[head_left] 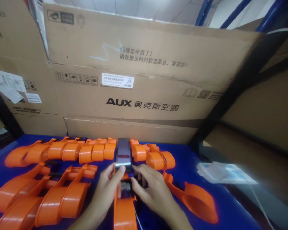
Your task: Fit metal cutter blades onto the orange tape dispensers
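An orange tape dispenser (125,213) is between my hands at the front middle, its round hub toward me. My left hand (108,184) grips its far end, with the thumb lying over a shiny metallic part (123,166). My right hand (151,185) is closed at the right side of the same end, thumb and fingers bent around a small dark blue part (131,174). Beyond the thumb rises a grey plate-like piece (124,150) with a dark red mark; whether it is joined to the dispenser I cannot tell. My fingers hide much of this end.
Several orange dispensers (70,150) line the back of the blue surface (103,188). More lie at left (59,204), and one (199,201) at right. A large cardboard box (139,83) stands behind. A clear plastic case (220,172) lies at right, near dark rack posts (220,95).
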A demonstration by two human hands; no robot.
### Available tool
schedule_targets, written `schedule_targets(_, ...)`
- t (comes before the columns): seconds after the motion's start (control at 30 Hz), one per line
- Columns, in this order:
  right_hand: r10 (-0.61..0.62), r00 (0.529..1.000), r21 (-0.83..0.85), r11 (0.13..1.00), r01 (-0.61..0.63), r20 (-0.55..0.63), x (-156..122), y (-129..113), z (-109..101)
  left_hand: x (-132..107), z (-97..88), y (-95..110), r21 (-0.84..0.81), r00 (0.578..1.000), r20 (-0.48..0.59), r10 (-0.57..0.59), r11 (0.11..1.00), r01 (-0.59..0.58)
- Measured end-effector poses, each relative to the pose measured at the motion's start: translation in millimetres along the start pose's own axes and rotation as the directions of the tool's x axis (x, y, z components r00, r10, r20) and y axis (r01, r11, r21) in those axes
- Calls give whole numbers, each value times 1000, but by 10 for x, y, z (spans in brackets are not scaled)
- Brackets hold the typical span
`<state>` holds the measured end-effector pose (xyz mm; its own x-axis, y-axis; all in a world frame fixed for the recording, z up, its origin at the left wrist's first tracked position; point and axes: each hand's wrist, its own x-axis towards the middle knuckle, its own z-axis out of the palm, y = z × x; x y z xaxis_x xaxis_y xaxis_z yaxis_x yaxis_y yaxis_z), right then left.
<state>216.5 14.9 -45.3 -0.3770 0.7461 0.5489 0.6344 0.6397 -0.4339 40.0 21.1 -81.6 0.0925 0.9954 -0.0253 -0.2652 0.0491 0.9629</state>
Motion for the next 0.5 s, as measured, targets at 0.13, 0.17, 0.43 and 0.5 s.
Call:
schedule_targets(0.13,70,992,77,995,-63,-100,-8,-5,-78,-16,-9,15,-49,999,45,-12,999,14)
schedule_targets(0.17,103,985,86,992,-91,-139,-5,8,-106,-19,-9,28,-61,998,55,-14,998,17)
schedule_targets(0.43,248,934,-75,958,-275,-255,68,243,-172,-20,1,87,-61,1000,-16,-26,998,25)
schedule_targets(0.5,279,945,-80,952,-296,-171,58,280,-156,-28,2,79,-45,1000,-13,-20,999,20)
